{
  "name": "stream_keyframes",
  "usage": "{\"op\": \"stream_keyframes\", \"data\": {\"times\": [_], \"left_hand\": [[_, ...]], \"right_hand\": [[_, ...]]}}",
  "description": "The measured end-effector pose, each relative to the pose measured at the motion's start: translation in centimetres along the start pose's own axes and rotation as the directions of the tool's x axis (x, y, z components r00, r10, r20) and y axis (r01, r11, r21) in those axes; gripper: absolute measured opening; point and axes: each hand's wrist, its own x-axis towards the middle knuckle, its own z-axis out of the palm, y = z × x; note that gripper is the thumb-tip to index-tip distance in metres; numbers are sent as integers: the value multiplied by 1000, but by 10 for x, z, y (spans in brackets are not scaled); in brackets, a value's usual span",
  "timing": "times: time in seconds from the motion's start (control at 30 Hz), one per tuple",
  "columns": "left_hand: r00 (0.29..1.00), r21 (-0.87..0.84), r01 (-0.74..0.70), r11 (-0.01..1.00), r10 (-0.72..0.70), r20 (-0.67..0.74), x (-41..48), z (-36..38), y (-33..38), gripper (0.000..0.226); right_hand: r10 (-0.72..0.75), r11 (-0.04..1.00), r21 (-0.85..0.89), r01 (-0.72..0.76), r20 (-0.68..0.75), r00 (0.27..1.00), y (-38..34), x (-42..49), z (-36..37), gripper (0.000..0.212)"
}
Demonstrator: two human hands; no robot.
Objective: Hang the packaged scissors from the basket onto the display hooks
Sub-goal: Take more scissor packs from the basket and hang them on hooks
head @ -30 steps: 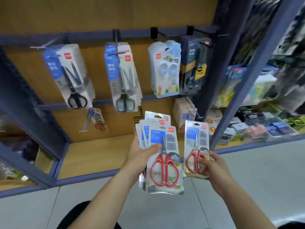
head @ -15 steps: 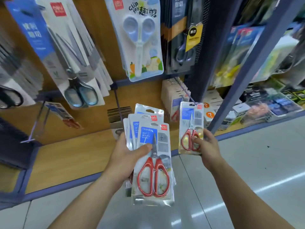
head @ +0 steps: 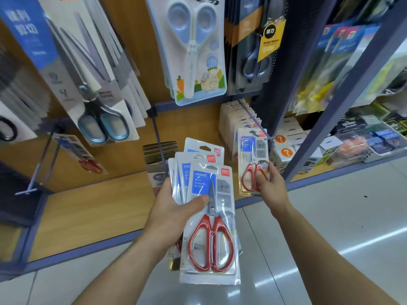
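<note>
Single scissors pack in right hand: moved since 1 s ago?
Yes, slightly up. Against the lower display hook, the single pack in the right hand sat just under the tip; now the tip overlaps its top corner.

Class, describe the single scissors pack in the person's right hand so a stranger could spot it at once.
Find the blue shelf upright on the right; just left of its foot, the right hand pinches one clear pack of red-handled scissors. Unlike the fanned stack in the left hand, it is alone, its top at a hook tip.
</note>
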Motion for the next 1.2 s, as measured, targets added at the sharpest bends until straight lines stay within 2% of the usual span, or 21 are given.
{"op": "stream_keyframes", "data": {"times": [0.2, 0.33, 0.37, 0.43, 0.5, 0.53, 0.6, 0.63, 0.7, 0.73, 0.77, 0.87, 0.93, 1.1, 1.2], "left_hand": [[1000, -18, -16, 1000, 15, -2, 2, 0, 2, 46], [1000, -24, -31, 999, 30, -8, 4, 1, 2, 47], [1000, -23, -27, 999, 26, -11, 5, 1, 2, 47], [1000, -25, -24, 999, 23, -15, 5, 1, 2, 49], [999, -27, -35, 999, 34, -25, 6, 0, 0, 48], [999, -24, -39, 999, 38, -36, 6, 0, -1, 48], [997, -25, -44, 999, 42, -63, 6, 1, -2, 48], [996, -26, -48, 999, 45, -78, 6, 0, -2, 48], [992, -38, -63, 997, 59, -111, 6, -1, -2, 47], [990, -50, -75, 996, 68, -126, 5, -2, -1, 46], [988, -61, -87, 994, 78, -137, 5, -2, 0, 45], [989, -82, -96, 992, 86, -121, 4, -1, 3, 44], [991, -89, -92, 992, 83, -102, 5, 0, 3, 47], [992, -46, -91, 995, 87, -89, 11, -3, 0, 57], [995, -21, -75, 997, 74, -60, 12, -3, -1, 56]], "right_hand": [[51, 980, -191, -51, -6, 999, -13, 14, 23, 47], [90, 937, -330, -118, -97, 991, -13, 7, 18, 80], [103, 941, -309, -135, -116, 988, -18, -5, 16, 79], [156, 973, -159, -170, -95, 983, -34, -41, 9, 57], [200, 978, 48, -205, 94, 975, -48, -86, 3, 27], [184, 974, 94, -206, 202, 962, -59, -108, 4, 20], [115, 983, 92, -157, 352, 929, -72, -138, 10, 24], [86, 989, 76, -125, 388, 918, -75, -146, 14, 33], [66, 995, 43, -90, 393, 917, -75, -152, 23, 59], [63, 996, 39, -84, 378, 924, -74, -153, 26, 65], [53, 995, 56, -79, 365, 930, -75, -153, 28, 62], [16, 986, 153, -73, 348, 937, -74, -152, 28, 36], [2, 981, 183, -69, 345, 939, -71, -151, 28, 29], [69, 952, 272, -139, 251, 965, -63, -149, 26, 29], [66, 934, 323, -152, 262, 963, -60, -145, 22, 37]]}}
